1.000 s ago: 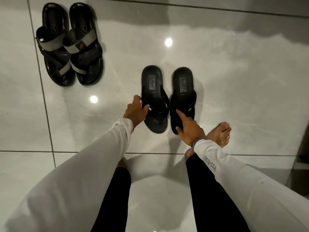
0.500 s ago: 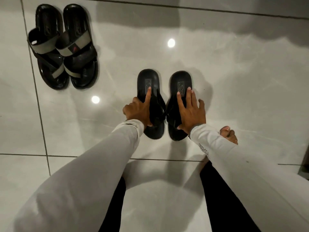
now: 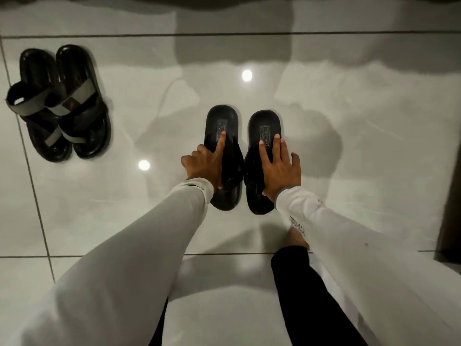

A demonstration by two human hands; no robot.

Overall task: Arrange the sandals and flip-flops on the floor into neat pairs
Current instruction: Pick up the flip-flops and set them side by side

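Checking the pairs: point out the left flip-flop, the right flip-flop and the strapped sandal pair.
left flip-flop [image 3: 222, 116]: head view, on the bare heel end.
right flip-flop [image 3: 265, 121]: head view, on the bare heel end.
strapped sandal pair [image 3: 86, 92]: head view, on the grey strap of the right-hand sandal.

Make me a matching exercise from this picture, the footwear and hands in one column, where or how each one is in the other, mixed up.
Column one:
1. strapped sandals
2. left flip-flop
3. right flip-flop
4. bare foot

Column two:
A. under the right hand, fingers spread
B. far left, untouched
C. behind the right sleeve
D. under the left hand, forefinger extended

Pairs: 1-B, 2-D, 3-A, 4-C
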